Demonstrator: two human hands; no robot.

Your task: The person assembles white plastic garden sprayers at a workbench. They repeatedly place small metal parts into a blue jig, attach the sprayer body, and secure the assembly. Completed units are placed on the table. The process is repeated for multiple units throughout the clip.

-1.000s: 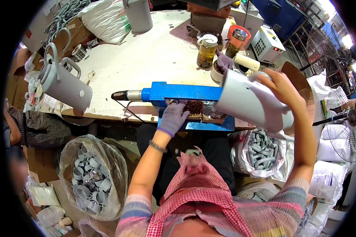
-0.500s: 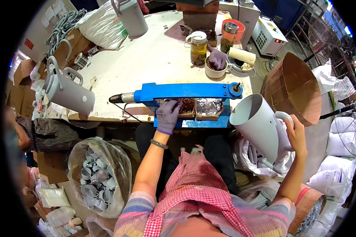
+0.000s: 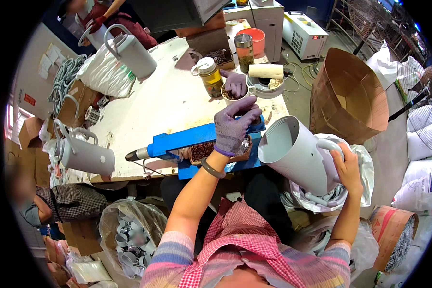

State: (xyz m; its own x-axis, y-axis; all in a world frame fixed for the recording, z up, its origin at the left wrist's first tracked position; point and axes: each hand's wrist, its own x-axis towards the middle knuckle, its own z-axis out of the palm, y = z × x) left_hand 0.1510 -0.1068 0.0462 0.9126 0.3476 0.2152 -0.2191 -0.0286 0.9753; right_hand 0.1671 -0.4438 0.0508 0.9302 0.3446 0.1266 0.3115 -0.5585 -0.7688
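Observation:
My right hand grips the handle of a pale grey plastic jug. The jug is tilted with its open mouth toward the table edge, just right of a blue metal fixture. My left hand, in a purple glove, lies on the right end of that fixture, fingers bent over it. Beneath the palm is a small tray of brown metal bits. Whether the fingers pinch anything is hidden.
Two more grey jugs stand on the white table, with jars and a white cup holding a purple glove. A cardboard bin stands right. Bags of grey parts lie below. Other people are at the left and far edges.
My right hand swung the jug from over the table down to my right side, then up beside the fixture's end. My left hand slid from the tray toward the fixture's right end.

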